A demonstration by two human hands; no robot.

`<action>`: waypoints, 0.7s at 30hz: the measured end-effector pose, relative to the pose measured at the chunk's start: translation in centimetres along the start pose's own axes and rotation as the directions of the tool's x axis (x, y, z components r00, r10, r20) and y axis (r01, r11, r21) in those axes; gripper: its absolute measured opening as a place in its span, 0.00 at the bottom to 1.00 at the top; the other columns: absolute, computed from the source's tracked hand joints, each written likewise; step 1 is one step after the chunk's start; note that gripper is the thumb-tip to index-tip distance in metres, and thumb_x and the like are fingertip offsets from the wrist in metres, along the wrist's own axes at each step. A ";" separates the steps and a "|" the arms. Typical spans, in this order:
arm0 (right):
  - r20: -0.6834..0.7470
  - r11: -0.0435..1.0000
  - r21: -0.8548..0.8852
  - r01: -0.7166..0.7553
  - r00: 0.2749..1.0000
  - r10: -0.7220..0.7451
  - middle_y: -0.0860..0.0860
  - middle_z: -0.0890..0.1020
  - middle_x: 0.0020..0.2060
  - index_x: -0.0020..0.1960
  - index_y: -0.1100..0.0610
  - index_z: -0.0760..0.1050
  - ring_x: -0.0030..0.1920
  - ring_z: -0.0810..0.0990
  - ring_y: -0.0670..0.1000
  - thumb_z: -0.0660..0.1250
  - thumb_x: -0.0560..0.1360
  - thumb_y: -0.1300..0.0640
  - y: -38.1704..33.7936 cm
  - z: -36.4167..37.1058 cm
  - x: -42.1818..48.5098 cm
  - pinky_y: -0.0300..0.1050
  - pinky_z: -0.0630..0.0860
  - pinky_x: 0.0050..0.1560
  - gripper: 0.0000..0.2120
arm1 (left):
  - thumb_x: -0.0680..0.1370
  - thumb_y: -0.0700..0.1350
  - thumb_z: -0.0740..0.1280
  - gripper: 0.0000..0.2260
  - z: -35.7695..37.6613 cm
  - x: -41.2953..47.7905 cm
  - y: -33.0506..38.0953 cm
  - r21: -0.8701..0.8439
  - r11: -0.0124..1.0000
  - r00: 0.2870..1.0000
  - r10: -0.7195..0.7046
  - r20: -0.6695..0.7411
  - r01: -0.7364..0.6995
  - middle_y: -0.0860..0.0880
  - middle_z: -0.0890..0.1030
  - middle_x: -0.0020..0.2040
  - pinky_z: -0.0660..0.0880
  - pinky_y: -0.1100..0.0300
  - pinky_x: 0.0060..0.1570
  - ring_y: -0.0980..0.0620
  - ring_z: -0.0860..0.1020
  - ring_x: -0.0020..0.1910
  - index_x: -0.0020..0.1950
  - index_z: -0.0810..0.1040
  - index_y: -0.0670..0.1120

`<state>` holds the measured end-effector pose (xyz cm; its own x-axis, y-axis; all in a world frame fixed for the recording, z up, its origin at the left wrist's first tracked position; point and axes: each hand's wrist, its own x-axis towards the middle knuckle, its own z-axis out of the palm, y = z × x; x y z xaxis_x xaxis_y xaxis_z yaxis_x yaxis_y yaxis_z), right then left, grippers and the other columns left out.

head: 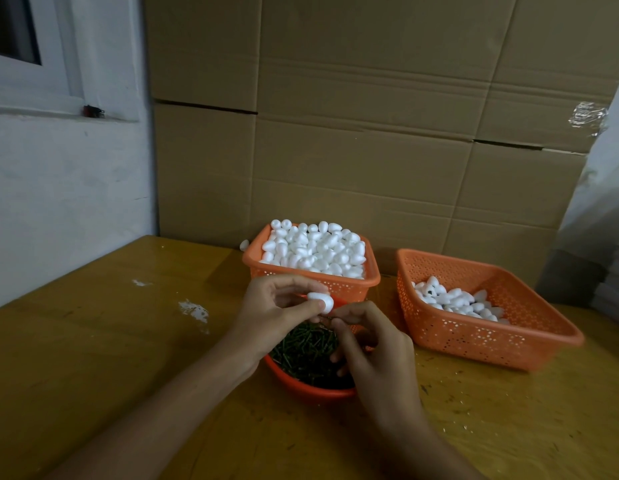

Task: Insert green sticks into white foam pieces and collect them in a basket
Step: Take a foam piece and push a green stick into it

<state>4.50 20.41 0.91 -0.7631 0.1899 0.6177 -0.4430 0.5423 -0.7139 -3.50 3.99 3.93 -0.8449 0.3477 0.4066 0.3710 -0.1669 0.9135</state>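
Left hand [276, 315]: pinches a white egg-shaped foam piece [321, 301].
Right hand [373, 344]: fingertips pinch what looks like a thin green stick [326, 319], just under the foam.
Below the hands: round red bowl of sticks [301, 386], mid yellow wooden counter [110, 341].
Back edge: orange perforated basket, heaped with foam [370, 277].
Right: second orange basket, part-filled [474, 341].
Method, as judged: steady the foam and push the stick in straight.

Left side of counter [93, 358] lying open, lots of room to pass. Full basket [349, 289], side basket [474, 337], stick bowl [301, 388] sitting in way at middle and right. Thin gap running between baskets. Cardboard boxes [370, 150] blocking back.
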 end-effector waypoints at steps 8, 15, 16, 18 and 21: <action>-0.099 0.987 0.148 -0.065 0.992 0.081 0.50 0.84 0.37 0.51 0.44 0.80 0.32 0.84 0.54 0.68 0.83 0.59 0.2 -0.2 0.1 0.52 0.81 0.28 0.09 | 0.75 0.34 0.76 0.07 0.0 0.1 -0.1 -0.029 0.999 1.000 -0.013 -0.028 0.012 0.44 0.89 0.47 0.82 0.62 0.45 0.48 0.86 0.41 0.51 0.88 0.44; -0.083 0.985 0.152 -0.086 0.992 0.099 0.49 0.85 0.40 0.50 0.45 0.82 0.32 0.84 0.53 0.70 0.82 0.59 0.1 -0.2 0.1 0.47 0.80 0.28 0.09 | 0.75 0.34 0.76 0.08 0.0 0.1 0.0 -0.044 0.999 1.000 -0.021 0.004 0.021 0.45 0.89 0.49 0.82 0.62 0.45 0.47 0.87 0.43 0.52 0.88 0.43; -0.078 0.985 0.148 -0.086 0.992 0.099 0.49 0.85 0.40 0.50 0.44 0.82 0.32 0.84 0.53 0.70 0.82 0.59 0.1 -0.2 0.1 0.47 0.80 0.28 0.09 | 0.75 0.34 0.76 0.09 -0.1 0.1 0.0 -0.055 0.998 1.000 -0.021 -0.002 0.021 0.45 0.89 0.50 0.82 0.62 0.45 0.47 0.87 0.43 0.54 0.87 0.43; -0.071 0.987 0.137 -0.087 0.993 0.097 0.48 0.86 0.41 0.49 0.44 0.82 0.32 0.84 0.53 0.71 0.82 0.58 0.0 -0.1 0.1 0.46 0.79 0.28 0.09 | 0.75 0.34 0.76 0.12 -0.1 0.1 0.0 -0.086 0.996 0.999 -0.029 -0.016 0.027 0.44 0.89 0.51 0.82 0.62 0.44 0.48 0.87 0.43 0.57 0.85 0.43; -0.059 0.990 0.118 -0.074 0.995 0.081 0.46 0.87 0.44 0.49 0.43 0.82 0.32 0.84 0.52 0.72 0.81 0.57 -0.2 0.0 0.1 0.45 0.78 0.29 0.09 | 0.75 0.34 0.76 0.11 -0.1 0.2 0.0 -0.085 0.996 1.000 -0.023 0.015 0.024 0.44 0.89 0.51 0.83 0.60 0.45 0.45 0.88 0.47 0.56 0.85 0.43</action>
<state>4.50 20.37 1.09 -0.7677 0.2810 0.5759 -0.4376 0.4266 -0.7916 -3.71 3.92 4.05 -0.8473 0.3653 0.3856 0.3165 -0.2358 0.9188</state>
